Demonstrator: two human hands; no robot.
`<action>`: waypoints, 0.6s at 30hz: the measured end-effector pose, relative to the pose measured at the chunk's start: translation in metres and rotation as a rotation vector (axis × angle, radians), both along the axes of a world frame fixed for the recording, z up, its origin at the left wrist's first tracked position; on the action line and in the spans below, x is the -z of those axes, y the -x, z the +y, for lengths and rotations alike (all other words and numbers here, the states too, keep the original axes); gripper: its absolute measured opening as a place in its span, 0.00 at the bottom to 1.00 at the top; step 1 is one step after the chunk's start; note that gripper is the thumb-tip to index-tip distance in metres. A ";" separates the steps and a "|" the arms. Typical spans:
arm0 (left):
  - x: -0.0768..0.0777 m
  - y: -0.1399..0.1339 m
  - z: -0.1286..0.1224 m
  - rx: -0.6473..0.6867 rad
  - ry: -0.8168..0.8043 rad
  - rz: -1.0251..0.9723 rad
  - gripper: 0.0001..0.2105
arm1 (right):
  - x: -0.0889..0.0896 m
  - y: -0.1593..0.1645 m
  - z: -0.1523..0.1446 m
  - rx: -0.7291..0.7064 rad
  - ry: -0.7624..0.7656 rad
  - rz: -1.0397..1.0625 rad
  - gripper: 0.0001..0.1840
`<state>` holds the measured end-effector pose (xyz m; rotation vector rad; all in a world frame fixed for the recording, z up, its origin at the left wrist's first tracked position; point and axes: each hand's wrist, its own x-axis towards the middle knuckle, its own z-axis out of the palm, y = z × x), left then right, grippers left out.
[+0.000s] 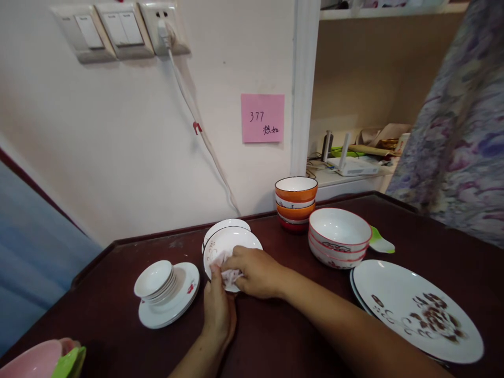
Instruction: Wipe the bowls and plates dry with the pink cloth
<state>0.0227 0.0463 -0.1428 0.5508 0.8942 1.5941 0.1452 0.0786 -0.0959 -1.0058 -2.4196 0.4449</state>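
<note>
A white plate (232,239) with a dark rim and a brown pattern is tilted up toward me. My left hand (216,307) grips its lower left edge, thumb over the front. Against its face my right hand (254,270) presses a bunched whitish cloth (232,276), fingers closed round it. Behind this plate, partly hidden, lies another white plate (224,224). Left of my hands, a stack of small white dishes (154,279) sits on white plates (185,294) with a red flower.
Orange and white bowls (296,197) stand stacked near the wall. Beside them are red-rimmed bowls (338,236), a green-and-white spoon (381,241) and large oval plates (405,283). A pink bowl (35,359) is at the front left. A white cord (205,139) runs down the wall.
</note>
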 end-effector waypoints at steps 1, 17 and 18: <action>0.000 0.000 0.000 -0.005 -0.001 -0.002 0.22 | -0.002 -0.002 0.000 -0.058 0.041 -0.016 0.21; 0.003 -0.003 -0.004 0.196 0.013 0.039 0.26 | -0.013 -0.012 0.003 0.268 -0.005 0.084 0.22; 0.004 -0.003 -0.004 0.199 -0.006 0.036 0.27 | -0.012 -0.008 0.002 0.173 0.014 0.111 0.21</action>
